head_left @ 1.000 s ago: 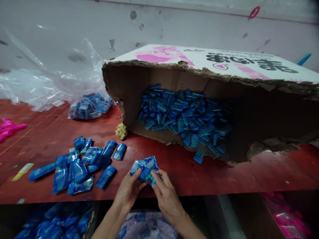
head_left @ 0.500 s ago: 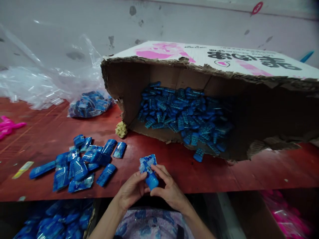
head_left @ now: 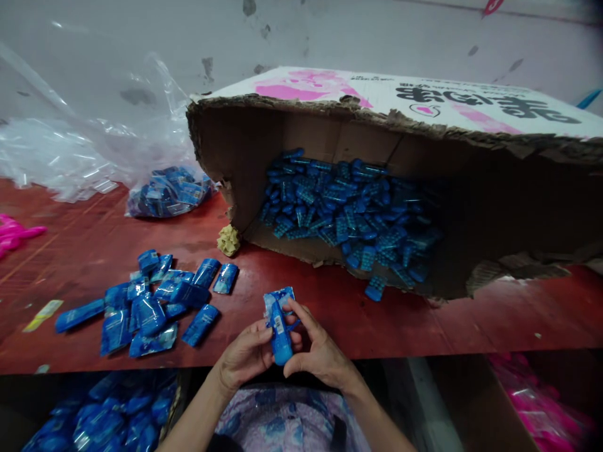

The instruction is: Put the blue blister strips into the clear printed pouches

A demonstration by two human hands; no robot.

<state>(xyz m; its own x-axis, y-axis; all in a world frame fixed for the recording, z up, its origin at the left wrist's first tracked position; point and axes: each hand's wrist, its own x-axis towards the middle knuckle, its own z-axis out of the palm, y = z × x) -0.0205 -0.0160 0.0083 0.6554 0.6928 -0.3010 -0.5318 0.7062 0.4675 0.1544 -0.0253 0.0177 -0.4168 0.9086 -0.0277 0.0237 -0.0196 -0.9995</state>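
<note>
A small blue packet (head_left: pixel 281 342) with a white barcode label is between my two hands, just above the table's front edge. Its lower part is narrow and rounded, while its patterned upper end (head_left: pixel 277 297) spreads out flat. My left hand (head_left: pixel 249 351) grips it from the left, thumb on its face and fingers behind. My right hand (head_left: pixel 323 355) is closed around its right side, index finger near the top and thumb by the bottom. Left of my hands lies a loose pile of similar blue packets (head_left: pixel 149 314).
A torn cardboard box (head_left: pixel 311 254) lies on its side, with many blue ridged pieces (head_left: pixel 339 201) inside. Behind the pile sit a clear bag of blue packets (head_left: pixel 169 191) and clear plastic bags (head_left: pixel 56 157). A crumpled yellowish lump (head_left: pixel 228 240) touches the box corner. More blue packets (head_left: pixel 108 414) are below the table.
The packet's lower part has turned and looks narrower, with its barcode label now facing up more fully. Both hands stay around it. The view has shifted slightly.
</note>
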